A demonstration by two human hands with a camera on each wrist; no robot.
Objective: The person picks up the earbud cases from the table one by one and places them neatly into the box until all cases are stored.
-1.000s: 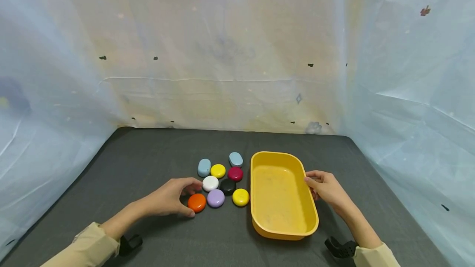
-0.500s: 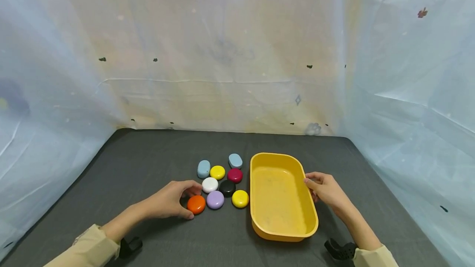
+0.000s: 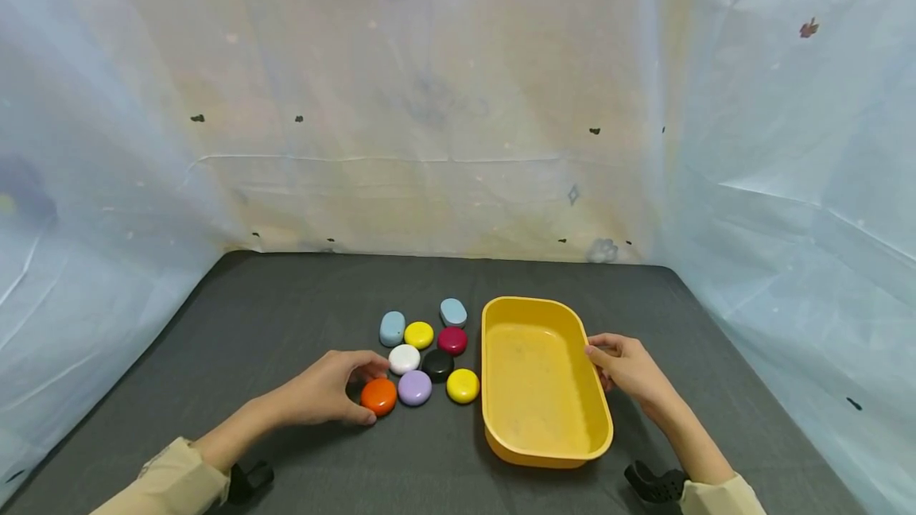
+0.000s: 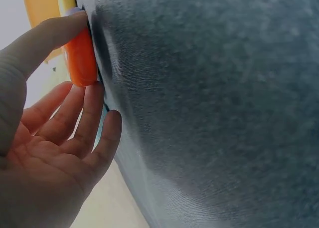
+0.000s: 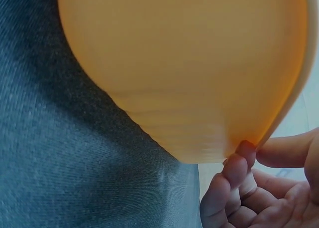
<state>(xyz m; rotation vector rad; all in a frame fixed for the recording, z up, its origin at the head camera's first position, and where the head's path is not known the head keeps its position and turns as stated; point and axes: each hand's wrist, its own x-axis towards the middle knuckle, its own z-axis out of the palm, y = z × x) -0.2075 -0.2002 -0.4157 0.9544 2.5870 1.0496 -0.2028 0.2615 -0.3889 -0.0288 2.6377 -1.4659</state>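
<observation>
My left hand (image 3: 332, 388) holds a glossy orange rounded disc (image 3: 378, 396) between thumb and fingers. Seen from the left wrist, the thumb lies over one end of the orange disc (image 4: 82, 61) and the fingertips meet the other end. On the right, my right hand (image 3: 630, 368) pinches the long side rim of a yellow plastic tub (image 3: 547, 451), thumb on top and fingers beneath. The right wrist view has the tub's outer wall (image 5: 184, 63) filling much of it. A white disc (image 3: 404, 359) and a purple disc (image 3: 414, 388) sit close by the left fingertips.
Between hand and tub lie a black disc (image 3: 437, 365), a near yellow disc (image 3: 463, 385), a farther yellow disc (image 3: 418, 334) and a dark red disc (image 3: 452, 340). Light blue oval pieces (image 3: 392, 328) are behind them. Dark cloth (image 3: 322, 284) covers the table; pale sheeting (image 3: 444, 102) surrounds it.
The head view has shifted slightly, so everything appears a little lower. Both hands keep their places at the orange disc and the tub rim.
</observation>
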